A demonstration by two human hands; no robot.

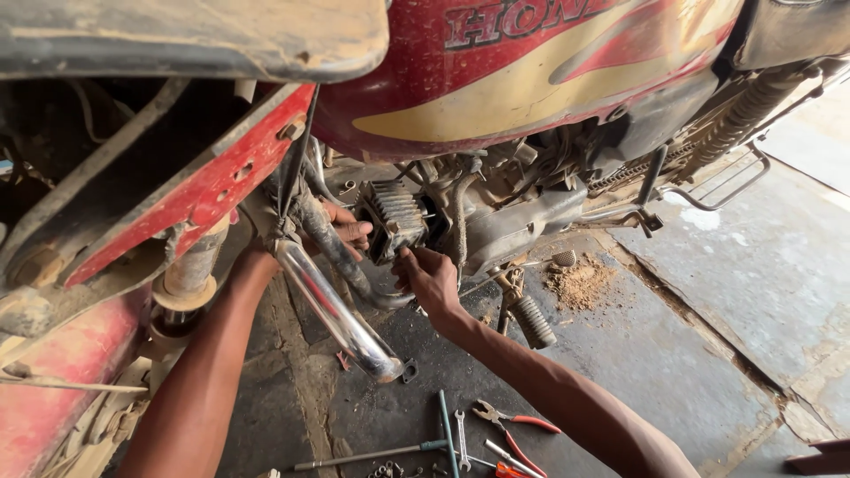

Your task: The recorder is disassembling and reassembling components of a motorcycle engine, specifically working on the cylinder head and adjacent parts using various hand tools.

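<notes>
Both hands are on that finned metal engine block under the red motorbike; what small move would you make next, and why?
Probably ease the finned grey engine block slightly outward: the left hand steadies one side and the right hand grips its lower edge.

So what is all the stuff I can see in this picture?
Red and cream motorcycle fuel tank: one, top centre.
Grey finned metal engine cylinder: one, centre, between the hands.
Shiny chrome exhaust pipe: one, loose end low, left of centre.
Black ribbed rubber footpeg: one, right of the hands.
Red-handled pliers: one, floor, bottom centre.
Silver flat spanner: one, floor, beside the pliers.
Long T-shaped metal wrenches: two, crossed on the floor.
Brown sawdust pile: one, floor, right.
Grey concrete floor: cracked, right.
Left hand: on the cylinder's left side.
Right hand: fingers at the cylinder's lower edge.
</notes>
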